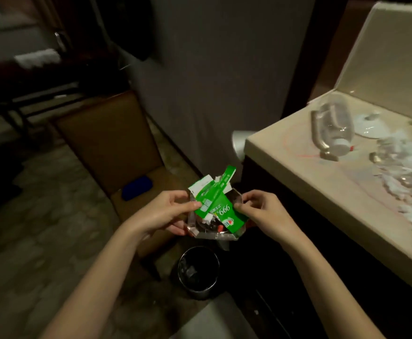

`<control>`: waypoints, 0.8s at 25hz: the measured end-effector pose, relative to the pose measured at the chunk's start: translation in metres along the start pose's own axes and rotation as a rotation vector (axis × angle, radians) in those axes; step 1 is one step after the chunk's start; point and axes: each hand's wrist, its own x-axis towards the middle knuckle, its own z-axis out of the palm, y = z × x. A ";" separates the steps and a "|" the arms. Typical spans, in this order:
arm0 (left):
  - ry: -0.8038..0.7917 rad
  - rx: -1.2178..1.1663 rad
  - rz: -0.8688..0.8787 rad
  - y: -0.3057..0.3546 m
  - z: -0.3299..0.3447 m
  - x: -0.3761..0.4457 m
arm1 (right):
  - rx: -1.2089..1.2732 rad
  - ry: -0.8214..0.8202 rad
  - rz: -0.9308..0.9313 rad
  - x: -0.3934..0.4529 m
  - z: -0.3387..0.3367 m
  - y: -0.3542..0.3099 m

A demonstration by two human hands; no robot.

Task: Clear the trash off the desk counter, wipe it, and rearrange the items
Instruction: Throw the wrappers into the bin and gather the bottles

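While both hands hold a clear glass tray (214,234) at the centre of the frame, the black bin (198,270) sits directly below it, toward the lower middle, so the tip has only to go down and forward. The left hand (166,214) curls its fingers round the tray's left edge, thumb pinning the green packets (221,204); the right hand (263,211) grips the right edge likewise. More litter lies on the surface (298,172) at right, well apart.
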 end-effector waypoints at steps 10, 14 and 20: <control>-0.062 -0.198 -0.260 -0.244 -0.017 0.158 | -0.149 -0.005 0.233 0.102 0.138 0.228; -0.031 -0.127 -0.288 -0.342 -0.002 0.236 | -0.100 0.008 0.329 0.129 0.170 0.332; 0.281 0.208 -0.291 -0.442 0.036 0.324 | -0.017 0.047 0.476 0.129 0.171 0.467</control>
